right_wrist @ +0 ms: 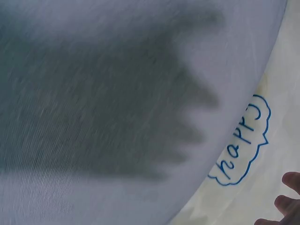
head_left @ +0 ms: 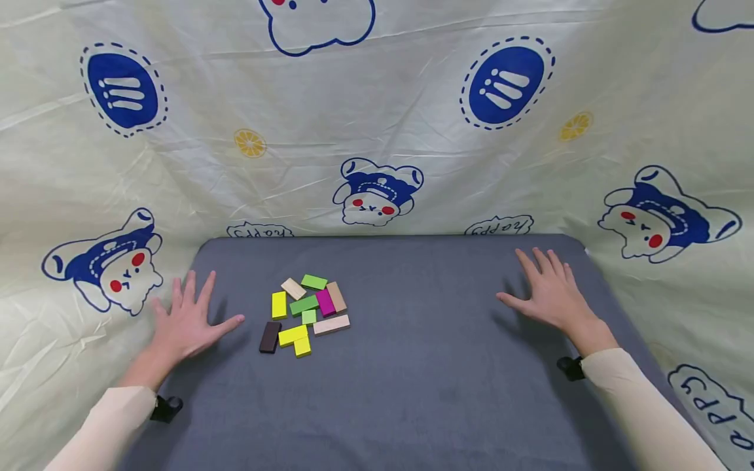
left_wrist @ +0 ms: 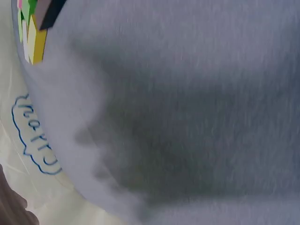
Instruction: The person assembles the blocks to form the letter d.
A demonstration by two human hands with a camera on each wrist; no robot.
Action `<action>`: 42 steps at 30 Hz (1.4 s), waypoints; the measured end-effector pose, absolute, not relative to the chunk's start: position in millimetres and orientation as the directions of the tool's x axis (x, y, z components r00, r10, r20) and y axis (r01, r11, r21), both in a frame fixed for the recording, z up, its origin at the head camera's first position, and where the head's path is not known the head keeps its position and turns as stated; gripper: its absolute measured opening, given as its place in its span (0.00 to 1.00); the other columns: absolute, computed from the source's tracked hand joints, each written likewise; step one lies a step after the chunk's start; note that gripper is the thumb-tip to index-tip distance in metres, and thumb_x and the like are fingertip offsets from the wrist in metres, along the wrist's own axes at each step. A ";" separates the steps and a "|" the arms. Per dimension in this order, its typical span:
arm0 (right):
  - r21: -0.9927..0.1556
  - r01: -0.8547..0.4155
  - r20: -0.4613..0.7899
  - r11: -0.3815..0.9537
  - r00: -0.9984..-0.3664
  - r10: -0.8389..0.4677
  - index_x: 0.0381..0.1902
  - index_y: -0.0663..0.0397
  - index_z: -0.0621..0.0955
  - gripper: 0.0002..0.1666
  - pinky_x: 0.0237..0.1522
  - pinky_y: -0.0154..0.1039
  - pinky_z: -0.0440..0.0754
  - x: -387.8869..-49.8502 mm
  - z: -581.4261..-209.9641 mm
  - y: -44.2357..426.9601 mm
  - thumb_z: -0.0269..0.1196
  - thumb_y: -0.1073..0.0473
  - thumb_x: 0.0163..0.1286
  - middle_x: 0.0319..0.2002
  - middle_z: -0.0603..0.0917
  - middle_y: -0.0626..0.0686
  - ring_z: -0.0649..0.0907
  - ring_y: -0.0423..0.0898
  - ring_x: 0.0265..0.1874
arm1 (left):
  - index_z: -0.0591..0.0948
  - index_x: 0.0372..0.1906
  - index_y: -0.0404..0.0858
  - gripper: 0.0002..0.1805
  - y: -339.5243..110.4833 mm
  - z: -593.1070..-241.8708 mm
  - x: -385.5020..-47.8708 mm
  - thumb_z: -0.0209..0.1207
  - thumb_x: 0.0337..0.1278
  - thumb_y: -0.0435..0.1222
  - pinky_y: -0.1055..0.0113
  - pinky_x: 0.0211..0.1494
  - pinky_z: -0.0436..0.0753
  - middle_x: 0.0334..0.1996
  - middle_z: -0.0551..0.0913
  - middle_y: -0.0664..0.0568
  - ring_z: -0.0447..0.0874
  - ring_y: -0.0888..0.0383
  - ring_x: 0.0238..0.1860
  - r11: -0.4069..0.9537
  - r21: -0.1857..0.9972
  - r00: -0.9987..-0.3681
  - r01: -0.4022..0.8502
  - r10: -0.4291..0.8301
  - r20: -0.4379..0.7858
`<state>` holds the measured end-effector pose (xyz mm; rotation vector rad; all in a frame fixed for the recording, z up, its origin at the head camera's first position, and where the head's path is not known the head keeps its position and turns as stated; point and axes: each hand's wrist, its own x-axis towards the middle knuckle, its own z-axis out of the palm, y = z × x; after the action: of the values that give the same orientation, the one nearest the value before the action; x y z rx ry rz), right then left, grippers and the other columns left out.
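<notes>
A loose cluster of small wooden blocks lies flat left of the table's middle. In it are a dark brown block [head_left: 269, 337], yellow blocks [head_left: 279, 305], green blocks [head_left: 304, 305], a magenta block [head_left: 325, 303] and pale wood-coloured blocks [head_left: 332, 325]. My left hand [head_left: 185, 324] hovers over the table's left edge, fingers spread, nearest to the dark brown and yellow blocks but apart from them. Far to the right, my right hand [head_left: 548, 294] is held above the table with straight, spread fingers and touches nothing. Fingertips [right_wrist: 291, 206] show at the right wrist view's corner.
A grey cloth-covered table [head_left: 412, 392] with rounded far corners carries the blocks. A pale printed sheet [head_left: 400, 118] with blue cartoon figures hangs behind and along both sides. Both hands cast shadows on the cloth. Dark wrist straps [head_left: 167, 409] sit at the sleeve cuffs.
</notes>
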<state>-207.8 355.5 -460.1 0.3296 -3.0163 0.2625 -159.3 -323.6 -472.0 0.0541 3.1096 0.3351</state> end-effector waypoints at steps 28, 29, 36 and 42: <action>-0.341 -0.363 0.077 0.867 -0.930 -0.359 0.82 0.55 0.56 0.64 0.73 0.72 0.57 -231.6 -482.0 226.8 0.72 0.33 0.60 0.79 0.57 0.68 0.56 0.70 0.78 | 0.48 0.84 0.42 0.60 -243.4 -495.9 -121.7 0.58 0.57 0.70 0.18 0.69 0.41 0.81 0.46 0.30 0.38 0.23 0.79 0.910 0.413 -0.997 -0.041 -0.062 0.038; -0.350 -0.368 0.073 0.862 -0.928 -0.366 0.82 0.54 0.56 0.64 0.73 0.72 0.57 -231.3 -482.7 221.2 0.72 0.33 0.60 0.79 0.57 0.68 0.56 0.69 0.78 | 0.48 0.84 0.42 0.61 -239.8 -497.2 -120.0 0.58 0.57 0.70 0.19 0.70 0.41 0.82 0.45 0.31 0.37 0.24 0.80 0.903 0.427 -0.997 -0.054 -0.073 0.027; -0.409 -0.425 0.040 0.807 -0.892 -0.450 0.83 0.50 0.55 0.62 0.72 0.71 0.60 -231.8 -482.7 182.8 0.73 0.36 0.61 0.79 0.58 0.66 0.56 0.68 0.79 | 0.50 0.84 0.42 0.61 -212.1 -509.2 -110.9 0.58 0.55 0.71 0.17 0.68 0.39 0.82 0.47 0.32 0.37 0.24 0.80 0.886 0.459 -0.998 -0.063 -0.063 -0.015; -0.417 -0.457 0.011 0.785 -0.867 -0.499 0.83 0.49 0.56 0.61 0.72 0.67 0.64 -232.4 -480.6 157.2 0.74 0.38 0.61 0.80 0.59 0.63 0.60 0.64 0.78 | 0.54 0.83 0.42 0.60 -192.9 -509.3 -105.2 0.57 0.54 0.72 0.21 0.71 0.48 0.82 0.49 0.35 0.40 0.26 0.80 0.880 0.472 -0.999 -0.042 -0.049 0.002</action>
<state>-232.4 157.2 -480.6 0.8222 -3.0619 0.6738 -105.2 -192.9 -509.3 -0.0747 3.0601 0.7682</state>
